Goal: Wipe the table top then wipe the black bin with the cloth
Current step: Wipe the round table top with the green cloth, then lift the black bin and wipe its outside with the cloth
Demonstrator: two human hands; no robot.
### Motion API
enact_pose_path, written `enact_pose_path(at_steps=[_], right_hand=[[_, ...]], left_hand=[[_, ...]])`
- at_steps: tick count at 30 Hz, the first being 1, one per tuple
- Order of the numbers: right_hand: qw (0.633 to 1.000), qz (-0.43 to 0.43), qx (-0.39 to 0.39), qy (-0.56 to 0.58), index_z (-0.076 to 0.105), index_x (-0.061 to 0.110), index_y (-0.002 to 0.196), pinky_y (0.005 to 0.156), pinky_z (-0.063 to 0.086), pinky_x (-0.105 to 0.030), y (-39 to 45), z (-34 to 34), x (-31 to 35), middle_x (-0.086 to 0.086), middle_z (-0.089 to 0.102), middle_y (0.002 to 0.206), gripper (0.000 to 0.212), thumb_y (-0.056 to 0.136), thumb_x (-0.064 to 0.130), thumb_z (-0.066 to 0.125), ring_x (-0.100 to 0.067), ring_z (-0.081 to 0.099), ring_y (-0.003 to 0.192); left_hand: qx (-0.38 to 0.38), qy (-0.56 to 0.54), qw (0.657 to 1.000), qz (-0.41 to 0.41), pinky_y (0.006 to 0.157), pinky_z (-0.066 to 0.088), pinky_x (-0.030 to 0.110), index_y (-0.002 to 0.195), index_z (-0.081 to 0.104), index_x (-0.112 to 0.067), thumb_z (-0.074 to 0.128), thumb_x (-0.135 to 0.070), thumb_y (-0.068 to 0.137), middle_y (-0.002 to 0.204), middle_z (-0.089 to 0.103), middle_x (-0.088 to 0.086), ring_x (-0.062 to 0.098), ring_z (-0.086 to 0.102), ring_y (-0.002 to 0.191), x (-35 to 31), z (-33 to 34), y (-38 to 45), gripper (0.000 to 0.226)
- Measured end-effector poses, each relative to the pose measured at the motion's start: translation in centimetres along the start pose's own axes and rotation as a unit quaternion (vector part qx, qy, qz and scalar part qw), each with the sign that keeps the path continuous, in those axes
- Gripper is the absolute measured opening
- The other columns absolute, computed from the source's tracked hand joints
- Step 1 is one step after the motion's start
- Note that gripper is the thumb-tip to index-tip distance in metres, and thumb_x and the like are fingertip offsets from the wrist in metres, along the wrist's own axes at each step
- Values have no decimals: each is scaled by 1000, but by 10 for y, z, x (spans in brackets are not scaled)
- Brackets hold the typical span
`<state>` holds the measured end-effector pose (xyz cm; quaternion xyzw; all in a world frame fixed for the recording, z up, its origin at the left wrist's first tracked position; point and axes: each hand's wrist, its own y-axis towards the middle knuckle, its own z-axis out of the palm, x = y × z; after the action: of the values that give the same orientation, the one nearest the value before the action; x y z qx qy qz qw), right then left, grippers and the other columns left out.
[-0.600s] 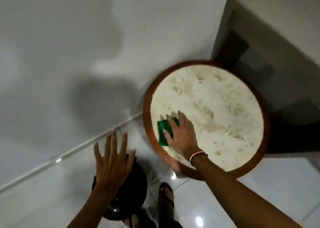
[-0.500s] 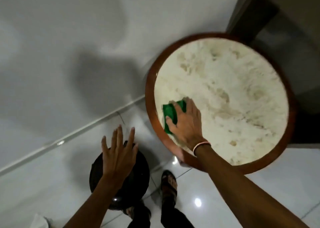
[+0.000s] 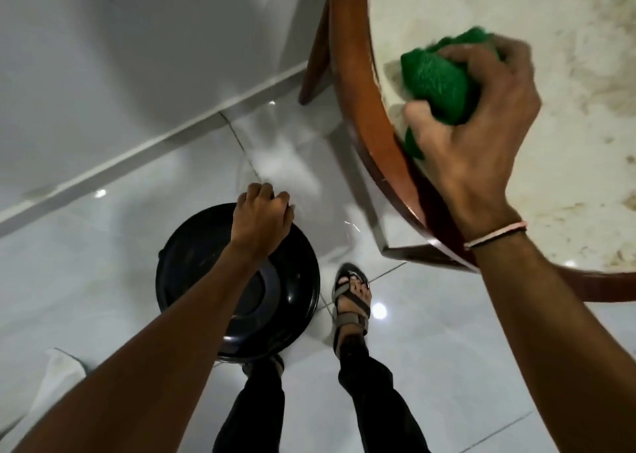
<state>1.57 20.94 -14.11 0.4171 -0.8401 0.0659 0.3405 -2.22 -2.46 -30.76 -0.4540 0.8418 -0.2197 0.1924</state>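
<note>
Right hand [image 3: 481,108] clutching cloth [image 3: 437,84], left hand [image 3: 263,222] on bin [image 3: 192,256]

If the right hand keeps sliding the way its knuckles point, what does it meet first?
Probably the table's wooden rim: the right hand, bunching the green cloth, points left towards it. Beyond lies open floor.

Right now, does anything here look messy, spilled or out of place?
Yes: brownish blotches mark the pale table top, possibly stains or just the stone's pattern. A crumpled white item lies loose on the floor beside the black bin. Nothing looks broken or spilled.
</note>
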Motion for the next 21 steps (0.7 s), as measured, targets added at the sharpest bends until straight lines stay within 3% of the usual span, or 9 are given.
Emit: enact_pose_path(at_steps=[3,6,8,11,15,17,19,21], right_hand=[[997,-48,-39,48,75,2,112,97,55,-27,-19,-11,17,-29,62,125,41,73,14,76,-34,64,120],[987,-106,-38,112,74,-2,111,102,49,-16,-67,-8,46,-35,59,124,43,70,10,72,-37,62,120],[982,-102,42,154,75,2,113,106,45,-17,-114,8,58,-30,56,129,46,68,15,70,-34,61,121],[954,-5,228,195,72,18,123,111,41,-12,-187,59,58,-16,54,138,50,74,22,70,-25,59,126],[874,41,444,192,66,22,136,121,40,-40,-266,143,34,-5,48,145,51,85,16,72,-22,48,140],[848,32,489,202,61,33,141,129,30,-41,-298,181,36,2,41,153,55,87,28,68,-18,34,151],[853,18,485,192,57,40,142,131,17,-37,-311,216,33,6,38,161,57,85,42,61,-16,23,159],[876,32,456,156,61,30,141,131,21,-42,-307,255,21,-5,43,163,60,84,47,59,-28,28,159]], left_hand=[[-91,-77,993,2,96,55,54,114,72,0,58,-22,103,112,69,25,48,63,110,17,3,-35,28],[-194,-97,976,-22,96,54,55,112,70,-3,58,-21,104,107,66,22,46,63,105,51,22,-99,23],[-233,-102,966,-42,108,48,60,118,70,-3,51,-23,107,117,67,22,48,62,117,72,41,-141,30],[-238,-60,967,-74,125,27,71,142,62,-7,41,-25,110,151,59,27,48,48,147,104,68,-190,43],[-267,8,963,-21,130,15,62,162,35,-14,35,-25,112,173,27,18,30,20,165,140,89,-214,51],[-281,-6,960,14,134,11,53,164,29,-17,33,-20,112,178,14,10,25,12,167,158,97,-214,53],[-291,-28,955,49,135,12,49,165,29,-21,33,-17,110,180,10,6,26,13,167,174,105,-218,56],[-293,-34,953,69,135,13,48,165,30,-25,33,-18,108,180,12,5,27,16,167,194,115,-226,57]])
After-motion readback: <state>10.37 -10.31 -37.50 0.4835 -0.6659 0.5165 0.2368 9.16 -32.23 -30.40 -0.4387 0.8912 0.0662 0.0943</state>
